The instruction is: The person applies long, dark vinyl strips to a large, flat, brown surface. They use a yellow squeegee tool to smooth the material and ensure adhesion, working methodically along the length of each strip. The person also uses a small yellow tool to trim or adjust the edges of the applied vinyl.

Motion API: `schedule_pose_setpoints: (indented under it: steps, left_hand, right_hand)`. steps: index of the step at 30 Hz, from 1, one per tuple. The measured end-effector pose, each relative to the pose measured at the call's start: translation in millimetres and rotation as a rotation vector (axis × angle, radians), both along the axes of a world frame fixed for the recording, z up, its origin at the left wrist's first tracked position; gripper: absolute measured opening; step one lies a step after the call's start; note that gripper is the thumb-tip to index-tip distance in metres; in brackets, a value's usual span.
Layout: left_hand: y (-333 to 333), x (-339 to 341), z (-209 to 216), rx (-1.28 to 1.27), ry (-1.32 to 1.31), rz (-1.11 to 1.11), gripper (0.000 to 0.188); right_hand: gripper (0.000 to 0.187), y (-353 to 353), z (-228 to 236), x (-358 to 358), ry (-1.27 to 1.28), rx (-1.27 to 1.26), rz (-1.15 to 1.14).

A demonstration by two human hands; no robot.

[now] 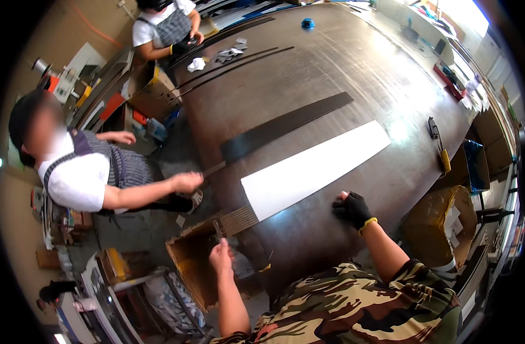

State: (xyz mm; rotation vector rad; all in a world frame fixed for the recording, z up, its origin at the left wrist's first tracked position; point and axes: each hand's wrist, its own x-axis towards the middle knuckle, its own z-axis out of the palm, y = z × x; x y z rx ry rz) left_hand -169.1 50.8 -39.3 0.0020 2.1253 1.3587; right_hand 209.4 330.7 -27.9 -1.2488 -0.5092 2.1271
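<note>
My bare left hand (221, 256) is closed in front of the near table edge, above an open cardboard box (188, 258). A short, thin greyish strip (218, 229) sticks up from its fingers; its exact kind is unclear. A bundle of narrow brown strips (238, 222) lies beyond it, partly under a long white sheet (314, 169). My right hand (352, 210), in a black glove with a yellow cuff and bare fingertips, rests curled on the dark table (308, 241) near the white sheet. I see nothing in it. Past the sheet lies a long dark panel (285, 127).
At the left a co-worker (79, 166) reaches to the table edge, holding a flat brown strip (214, 168). Another person (162, 34) handles dark strips at the far left. A yellow-handled tool (440, 146) and a cardboard box (440, 226) are at the right.
</note>
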Motion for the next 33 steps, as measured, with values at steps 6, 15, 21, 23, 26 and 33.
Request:
schedule_pose_setpoints:
  steps: [6,15,21,23,26,33]
  left_hand:
    - [17,6,-2,0.209,-0.212,0.190,0.034]
    - [2,9,37,0.350,-0.191,0.168,0.022]
    - [-63,80,79,0.354,-0.160,-0.004,0.019]
    - [-81,95,60,0.262,-0.139,-0.055,0.019]
    - [-92,112,27,0.134,-0.098,-0.165,0.021]
    - [-99,121,34,-0.245,0.404,-0.492,0.027]
  right_hand:
    - [0.029,17,5,-53,-0.019,-0.118,0.107]
    - [0.044,18,23,-67,-0.050,-0.182,-0.010]
    - [0.051,-4,0,-2,0.158,-0.132,0.060]
    - [0.049,-34,14,19,0.076,-0.108,0.044]
    - [0.049,-42,-32,94,-0.379,-0.049,0.214]
    - [0.045,-62,77,64,-1.354,0.924,0.399]
